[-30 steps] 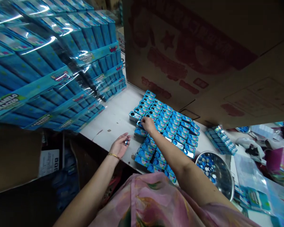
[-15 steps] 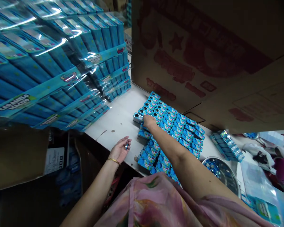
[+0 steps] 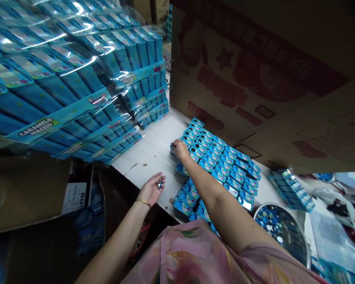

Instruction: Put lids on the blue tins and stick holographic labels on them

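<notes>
Rows of small blue boxes (image 3: 207, 165) with printed tops stand packed together on the white table (image 3: 154, 146). Dark round holes show in several tops at the far left; many others have a blue disc there. My right hand (image 3: 181, 150) is closed, its fingertips down on the end box (image 3: 172, 150) of a row and covering most of its top. Whatever is under those fingers is hidden. Palm up near the table's front edge, my left hand (image 3: 150, 189) curls around small shiny blue discs (image 3: 159, 185); how many is unclear.
Plastic-wrapped stacks of blue boxes (image 3: 77, 98) rise at the left. A large cardboard carton (image 3: 219, 86) stands behind the rows. On the right are a metal bowl (image 3: 296, 228) of blue discs and a wrapped pack (image 3: 291, 189). An open carton (image 3: 29, 193) sits lower left.
My right hand has shifted left, from beside the end box onto its top. My left hand stays almost in place with the discs. The view has moved slightly.
</notes>
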Motion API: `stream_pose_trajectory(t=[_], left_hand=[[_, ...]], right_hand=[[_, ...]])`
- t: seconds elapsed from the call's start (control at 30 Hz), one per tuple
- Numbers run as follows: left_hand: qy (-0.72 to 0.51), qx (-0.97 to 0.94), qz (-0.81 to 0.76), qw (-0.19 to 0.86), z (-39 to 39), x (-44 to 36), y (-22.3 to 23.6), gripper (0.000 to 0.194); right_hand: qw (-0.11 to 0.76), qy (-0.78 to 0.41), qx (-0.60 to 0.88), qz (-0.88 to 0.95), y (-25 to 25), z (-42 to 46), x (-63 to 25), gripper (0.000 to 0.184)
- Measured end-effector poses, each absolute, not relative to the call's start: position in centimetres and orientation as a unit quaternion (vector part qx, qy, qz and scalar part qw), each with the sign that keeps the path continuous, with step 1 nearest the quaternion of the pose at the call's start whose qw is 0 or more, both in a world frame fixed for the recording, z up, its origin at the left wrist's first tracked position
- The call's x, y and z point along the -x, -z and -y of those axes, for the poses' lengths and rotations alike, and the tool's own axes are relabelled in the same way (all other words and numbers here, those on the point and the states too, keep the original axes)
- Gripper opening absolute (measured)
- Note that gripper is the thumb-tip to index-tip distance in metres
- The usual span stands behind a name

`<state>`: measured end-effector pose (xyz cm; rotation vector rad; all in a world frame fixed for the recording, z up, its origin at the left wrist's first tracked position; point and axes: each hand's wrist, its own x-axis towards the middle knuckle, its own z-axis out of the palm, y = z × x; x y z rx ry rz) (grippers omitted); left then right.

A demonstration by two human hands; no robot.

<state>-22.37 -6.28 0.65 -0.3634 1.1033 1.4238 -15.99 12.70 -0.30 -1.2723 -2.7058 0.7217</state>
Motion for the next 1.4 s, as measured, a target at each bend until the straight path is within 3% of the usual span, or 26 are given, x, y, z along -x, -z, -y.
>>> stream_pose_trajectory(t=[0.1,0.33,0.47,0.67,0.87,0.97,1.13,1.27,1.4], left_hand=[[-0.631,0.163,-0.456,0.606,5.2,22.5,-0.7,0.015],[-0.622,0.161,-0.467,0.607,2.1,22.8,-0.2,0.015],[-0.609,0.082,-0.533,0.582,0.1,23.2,-0.8,0.027],[-0.608,0.025,-0.548,0.574,-1.0,23.5,-1.6,0.03],[-0.623,0.128,-0.486,0.6,-0.8,22.5,-1.5,0.016],[-0.639,0.149,-0.451,0.605,-1.1,21.4,-2.2,0.022],[-0.624,0.172,-0.431,0.629,-1.5,20.5,-3.0,0.026],[-0.594,0.202,-0.413,0.66,-1.5,20.8,-3.1,0.03],[-0.587,0.183,-0.383,0.69,-1.2,20.7,-3.4,0.035]], right_hand=[[0.06,-0.218,0.458,0.86,0.4,-11.8,14.8,0.034],[0.011,-0.175,0.453,0.874,-1.0,-8.9,12.3,0.038],[-0.041,-0.131,0.428,0.893,-1.4,-10.1,13.6,0.044],[-0.069,-0.089,0.369,0.922,-1.3,-11.8,14.5,0.04],[0.016,-0.216,0.388,0.896,-2.3,-9.2,13.2,0.033],[0.006,-0.29,0.373,0.881,-2.4,-7.1,12.8,0.028],[0.027,-0.316,0.324,0.891,-2.6,-5.8,10.9,0.022],[0.058,-0.302,0.242,0.92,-3.1,-5.7,8.5,0.028],[0.028,-0.338,0.184,0.923,-3.6,-6.3,7.3,0.031]])
